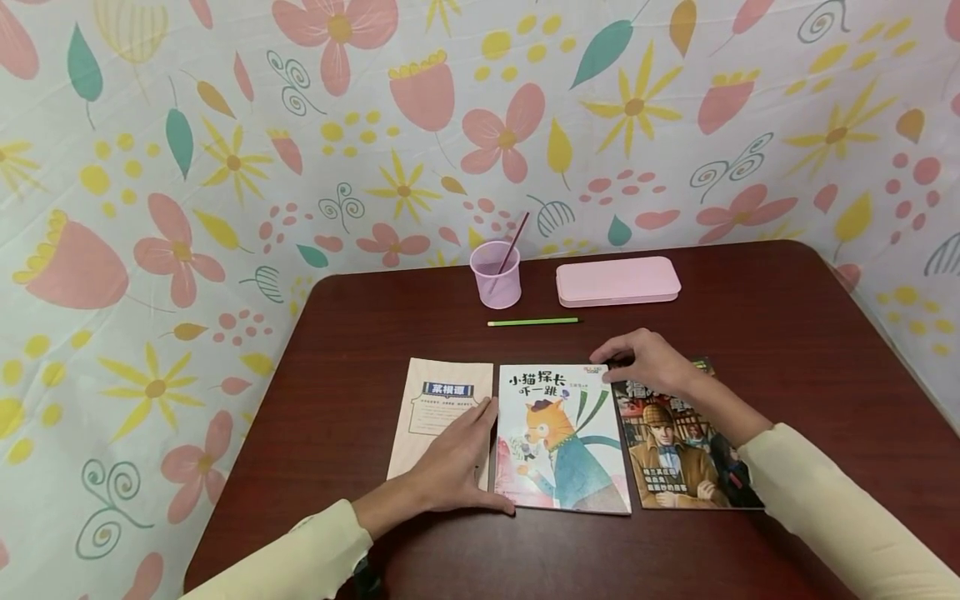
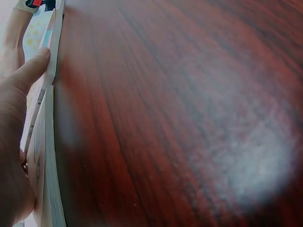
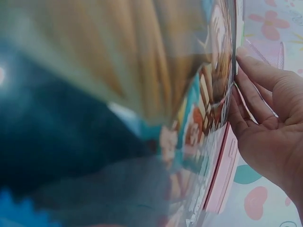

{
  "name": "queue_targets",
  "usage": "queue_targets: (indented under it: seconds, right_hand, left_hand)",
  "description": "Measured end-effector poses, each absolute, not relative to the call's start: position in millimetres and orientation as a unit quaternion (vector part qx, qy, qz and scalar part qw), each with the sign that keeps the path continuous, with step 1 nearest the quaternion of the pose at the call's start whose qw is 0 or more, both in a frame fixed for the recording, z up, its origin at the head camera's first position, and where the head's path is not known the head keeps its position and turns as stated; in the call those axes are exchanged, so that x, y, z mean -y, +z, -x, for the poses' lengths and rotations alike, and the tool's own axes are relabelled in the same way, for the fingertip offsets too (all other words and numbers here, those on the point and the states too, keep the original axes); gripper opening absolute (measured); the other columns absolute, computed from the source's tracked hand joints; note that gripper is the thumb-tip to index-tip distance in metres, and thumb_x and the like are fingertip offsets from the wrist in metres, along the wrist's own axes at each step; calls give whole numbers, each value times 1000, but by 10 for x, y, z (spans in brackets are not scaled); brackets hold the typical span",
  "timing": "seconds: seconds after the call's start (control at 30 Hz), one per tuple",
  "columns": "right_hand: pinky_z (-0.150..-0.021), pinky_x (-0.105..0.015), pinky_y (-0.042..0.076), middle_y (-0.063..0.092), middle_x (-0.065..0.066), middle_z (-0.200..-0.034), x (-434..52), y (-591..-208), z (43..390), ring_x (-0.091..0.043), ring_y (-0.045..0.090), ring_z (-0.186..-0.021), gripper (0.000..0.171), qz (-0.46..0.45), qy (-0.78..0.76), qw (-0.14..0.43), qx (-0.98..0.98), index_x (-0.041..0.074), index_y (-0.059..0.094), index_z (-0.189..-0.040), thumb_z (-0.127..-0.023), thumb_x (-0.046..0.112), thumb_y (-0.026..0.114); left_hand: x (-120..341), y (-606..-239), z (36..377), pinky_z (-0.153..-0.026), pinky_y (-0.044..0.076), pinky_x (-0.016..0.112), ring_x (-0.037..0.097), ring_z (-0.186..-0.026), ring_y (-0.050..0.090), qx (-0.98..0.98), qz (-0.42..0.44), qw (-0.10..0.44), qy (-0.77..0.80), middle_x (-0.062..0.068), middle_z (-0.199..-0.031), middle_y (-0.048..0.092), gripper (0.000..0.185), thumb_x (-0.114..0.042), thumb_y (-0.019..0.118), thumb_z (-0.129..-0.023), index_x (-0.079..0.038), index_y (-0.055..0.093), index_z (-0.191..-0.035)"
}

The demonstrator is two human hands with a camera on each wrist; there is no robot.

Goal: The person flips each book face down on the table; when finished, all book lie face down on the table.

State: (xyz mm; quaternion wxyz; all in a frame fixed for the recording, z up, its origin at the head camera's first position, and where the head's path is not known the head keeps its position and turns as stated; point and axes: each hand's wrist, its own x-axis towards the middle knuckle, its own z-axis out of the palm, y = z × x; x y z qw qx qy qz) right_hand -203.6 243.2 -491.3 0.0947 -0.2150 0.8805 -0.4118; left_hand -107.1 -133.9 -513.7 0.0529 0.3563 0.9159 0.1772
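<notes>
A picture book [image 1: 562,450] with an orange cat on its cover lies flat on the table between two other books. My left hand [image 1: 457,458] rests across the right part of a beige book [image 1: 442,404], its fingers along the picture book's left edge and its thumb at the lower left corner. At the upper right corner of the picture book, my right hand [image 1: 647,360] pinches with thumb and forefinger. Under the right forearm lies a dark-covered book [image 1: 667,458] showing a person in a brown coat; the arm hides part of it.
Behind the books, a green pencil [image 1: 534,322] lies crosswise. Farther back stand a pink pen cup [image 1: 497,279] holding a dark red stick [image 1: 516,237] and a pink pencil case [image 1: 618,282]. A flower-patterned cloth [image 1: 450,167] hangs behind the brown table [image 1: 322,400].
</notes>
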Motion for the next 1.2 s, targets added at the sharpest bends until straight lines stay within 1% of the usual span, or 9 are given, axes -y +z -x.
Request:
queue_targets:
  seconds: [0.27, 0.4, 0.57, 0.73, 0.87, 0.97, 1.03, 1.1, 1.2]
  right_hand:
    - [-89, -45, 60, 76, -12, -119, -2430, -4873, 2046, -34, 70, -111, 27, 217, -418, 106, -876, 5, 79, -121, -93, 3, 81]
    - [-87, -41, 60, 76, -12, -117, -2432, -4853, 2045, -32, 70, -108, 27, 217, -418, 106, -876, 5, 80, -120, -93, 1, 81]
    - [-83, -35, 59, 76, -11, -116, -2439, -4868, 2055, -30, 69, -105, 27, 219, -418, 107, -875, 5, 80, -119, -92, 1, 81]
    - [-81, -34, 59, 76, -10, -115, -2437, -4878, 2072, -28, 69, -103, 27, 214, -422, 113, -874, 5, 80, -119, -92, 0, 81]
    - [-80, -34, 60, 76, -11, -114, -2434, -4868, 2067, -29, 69, -102, 27, 211, -431, 119, -869, 4, 80, -119, -92, 0, 81]
    - [-80, -34, 60, 76, -12, -114, -2433, -4854, 2061, -29, 69, -102, 27, 208, -435, 122, -868, 4, 80, -119, -92, -1, 81]
    - [-81, -33, 60, 76, -12, -114, -2433, -4847, 2061, -29, 69, -102, 28, 208, -437, 122, -866, 3, 80, -119, -92, -2, 81]
    - [-81, -32, 60, 76, -12, -115, -2429, -4844, 2062, -30, 69, -103, 28, 207, -440, 122, -865, 3, 80, -119, -92, -2, 80]
    - [-81, -32, 60, 76, -13, -115, -2426, -4850, 2066, -31, 69, -103, 27, 211, -441, 120, -864, 2, 79, -119, -92, -2, 80]
  left_hand:
    - [1310, -5138, 1080, -130, 13, 39, 34, -163, 10, -906, -388, 55, 158, 27, -173, 17, 152, -82, 85, -66, 9, 13, -166]
    - [1316, -5167, 1085, -130, 13, 40, 35, -163, 9, -901, -394, 55, 171, 28, -173, 15, 151, -77, 87, -68, 10, 12, -165]
    - [1328, -5179, 1090, -130, 13, 41, 33, -163, 6, -894, -391, 65, 207, 26, -174, 12, 149, -72, 90, -69, 8, 11, -166]
    - [1349, -5156, 1090, -129, 15, 47, 29, -163, 4, -880, -380, 88, 270, 22, -176, 7, 144, -60, 95, -71, 3, 10, -168]
    - [1365, -5125, 1080, -128, 22, 50, 25, -163, 9, -862, -375, 104, 324, 14, -178, 3, 139, -48, 98, -73, -3, 10, -170]
    - [1360, -5096, 1069, -127, 24, 46, 22, -162, 10, -842, -371, 122, 372, 9, -178, -2, 136, -39, 99, -75, -6, 8, -171]
    - [1348, -5079, 1061, -127, 22, 42, 21, -162, 7, -825, -366, 138, 408, 7, -178, -5, 136, -34, 99, -76, -7, 5, -171]
    - [1333, -5063, 1055, -128, 19, 38, 18, -162, 12, -807, -356, 157, 445, 5, -178, -4, 138, -28, 100, -77, -8, 1, -171]
    - [1323, -5057, 1043, -127, 19, 33, 13, -158, 25, -784, -337, 189, 485, 2, -178, 4, 140, -20, 99, -77, -9, -5, -171]
